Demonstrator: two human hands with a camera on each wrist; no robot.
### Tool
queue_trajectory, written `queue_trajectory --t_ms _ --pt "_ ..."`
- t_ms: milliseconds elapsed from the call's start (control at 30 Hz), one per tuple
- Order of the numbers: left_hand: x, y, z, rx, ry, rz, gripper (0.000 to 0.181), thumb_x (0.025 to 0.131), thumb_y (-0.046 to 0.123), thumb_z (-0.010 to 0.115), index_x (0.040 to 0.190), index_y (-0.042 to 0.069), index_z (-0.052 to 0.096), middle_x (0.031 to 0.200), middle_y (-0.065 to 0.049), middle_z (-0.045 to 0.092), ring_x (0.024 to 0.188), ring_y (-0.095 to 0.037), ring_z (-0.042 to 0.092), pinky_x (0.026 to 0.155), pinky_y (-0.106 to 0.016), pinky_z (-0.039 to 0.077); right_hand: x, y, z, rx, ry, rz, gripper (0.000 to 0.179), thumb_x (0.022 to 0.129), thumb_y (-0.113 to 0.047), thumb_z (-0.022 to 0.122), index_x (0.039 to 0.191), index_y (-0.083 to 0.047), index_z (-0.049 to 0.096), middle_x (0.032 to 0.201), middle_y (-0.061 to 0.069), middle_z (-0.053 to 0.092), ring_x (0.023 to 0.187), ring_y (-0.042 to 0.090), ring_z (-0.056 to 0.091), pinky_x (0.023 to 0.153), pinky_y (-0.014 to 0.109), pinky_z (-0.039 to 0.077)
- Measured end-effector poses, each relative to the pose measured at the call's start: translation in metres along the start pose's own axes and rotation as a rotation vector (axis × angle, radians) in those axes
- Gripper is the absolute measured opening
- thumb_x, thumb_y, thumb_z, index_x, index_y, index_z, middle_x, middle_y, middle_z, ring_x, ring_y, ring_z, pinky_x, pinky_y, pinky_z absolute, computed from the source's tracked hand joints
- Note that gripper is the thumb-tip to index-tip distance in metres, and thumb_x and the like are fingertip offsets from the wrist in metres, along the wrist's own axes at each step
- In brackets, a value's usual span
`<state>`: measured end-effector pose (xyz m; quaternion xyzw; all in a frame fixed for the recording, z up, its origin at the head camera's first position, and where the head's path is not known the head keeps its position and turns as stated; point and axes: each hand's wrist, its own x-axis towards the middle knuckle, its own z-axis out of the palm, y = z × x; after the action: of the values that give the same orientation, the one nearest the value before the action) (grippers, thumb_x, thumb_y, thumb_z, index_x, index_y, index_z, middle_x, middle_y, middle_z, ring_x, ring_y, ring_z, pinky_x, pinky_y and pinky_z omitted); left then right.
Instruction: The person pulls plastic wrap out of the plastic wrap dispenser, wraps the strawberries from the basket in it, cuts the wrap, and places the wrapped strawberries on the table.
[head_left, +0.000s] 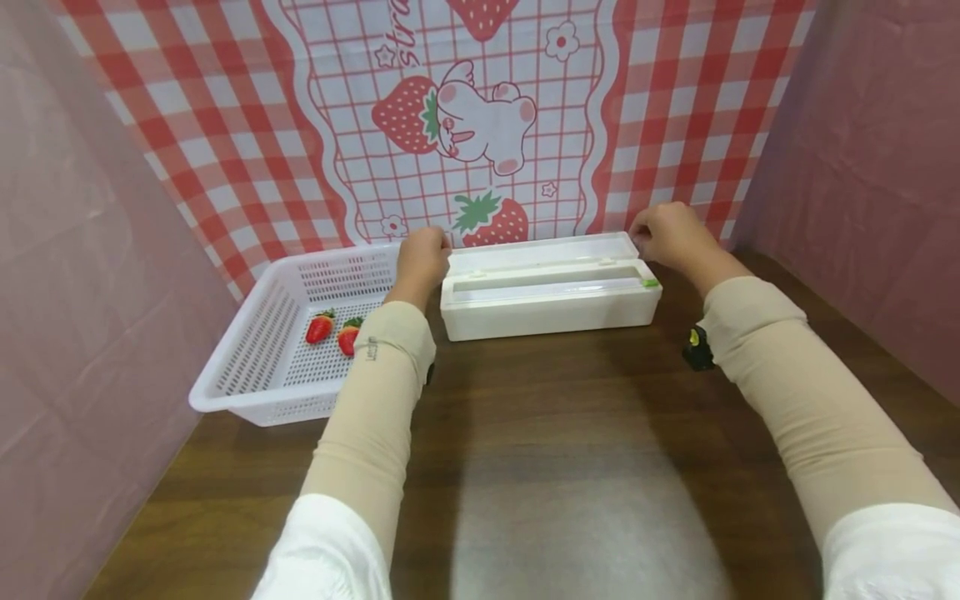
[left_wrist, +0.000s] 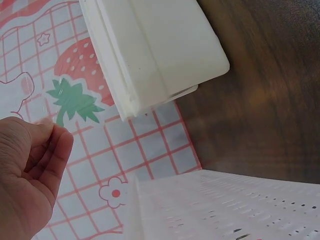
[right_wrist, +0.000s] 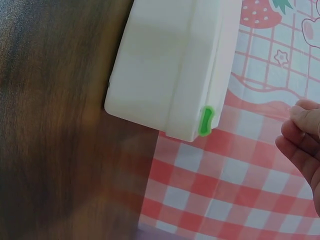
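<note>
A long white cling film dispenser (head_left: pixel 551 318) stands at the back of the table with its lid (head_left: pixel 525 253) raised, and a roll of film shows inside. A green slider (right_wrist: pixel 206 121) sits at its right end. My left hand (head_left: pixel 422 262) is by the dispenser's left end, thumb and fingers pinching what looks like the edge of clear cling film (left_wrist: pixel 45 111). Beyond the right end, my right hand (head_left: pixel 675 236) makes a similar pinch, with a faint glint at its fingertips. The film is so transparent that its extent is hard to make out.
A white perforated basket (head_left: pixel 251 350) stands to the left, close to my left forearm. Red strawberries (head_left: pixel 319 327) lie in it, one partly hidden by my sleeve. A checked strawberry-print cloth (head_left: pixel 660 108) hangs behind the brown wooden table (head_left: pixel 540 417). Pink curtains (head_left: pixel 870 167) flank both sides.
</note>
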<state>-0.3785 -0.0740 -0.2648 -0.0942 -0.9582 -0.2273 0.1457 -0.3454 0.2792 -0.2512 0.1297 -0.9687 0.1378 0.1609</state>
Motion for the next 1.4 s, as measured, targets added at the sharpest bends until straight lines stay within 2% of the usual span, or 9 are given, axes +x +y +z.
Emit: queue_trajectory --t_ms 133,267,700,1067,1400 --pt "0.0 0.002 -0.003 0.004 0.0 -0.007 0.006 0.095 0.008 0.058 0.097 0.005 0.063 0.098 -0.012 0.064 0.096 -0.029 0.059 0.09 -0.039 0.048 0.001 -0.001 -0.003 -0.005 -0.018 0.027 0.019 0.09 -0.002 0.061 0.105 0.007 0.069 0.101 0.026 0.066 0.088 0.037 0.057 0.087 0.054 0.049" --pt "0.001 0.004 -0.006 0.007 0.004 -0.012 0.007 0.095 0.007 0.058 0.099 0.005 0.063 0.1 -0.011 0.064 0.097 -0.029 0.059 0.091 -0.039 0.049 0.002 -0.002 -0.006 -0.025 -0.01 0.021 0.018 0.091 -0.001 0.061 0.104 0.007 0.069 0.101 0.026 0.066 0.088 0.037 0.057 0.087 0.054 0.049" --pt "0.004 0.006 -0.014 0.02 0.036 0.009 0.012 0.096 0.009 0.057 0.102 0.005 0.067 0.103 -0.011 0.067 0.099 -0.029 0.06 0.091 -0.039 0.049 0.003 -0.004 -0.016 -0.056 0.073 -0.102 0.014 0.086 0.005 0.061 0.096 0.009 0.07 0.095 0.026 0.068 0.09 0.041 0.061 0.086 0.055 0.049" --pt "0.005 0.012 -0.026 0.008 0.06 0.034 0.015 0.098 0.012 0.056 0.108 0.003 0.064 0.108 -0.013 0.066 0.103 -0.029 0.06 0.093 -0.039 0.049 0.008 -0.01 -0.031 -0.051 0.049 -0.058 0.016 0.09 0.003 0.06 0.101 0.01 0.069 0.1 0.029 0.065 0.091 0.041 0.058 0.086 0.056 0.049" --pt "0.008 0.016 -0.031 0.03 0.109 0.063 0.012 0.097 0.011 0.058 0.101 0.003 0.066 0.103 -0.012 0.068 0.099 -0.029 0.061 0.091 -0.038 0.049 0.009 -0.012 -0.038 -0.046 0.052 -0.017 0.019 0.09 0.003 0.06 0.106 0.01 0.068 0.106 0.029 0.065 0.098 0.043 0.057 0.092 0.057 0.047"
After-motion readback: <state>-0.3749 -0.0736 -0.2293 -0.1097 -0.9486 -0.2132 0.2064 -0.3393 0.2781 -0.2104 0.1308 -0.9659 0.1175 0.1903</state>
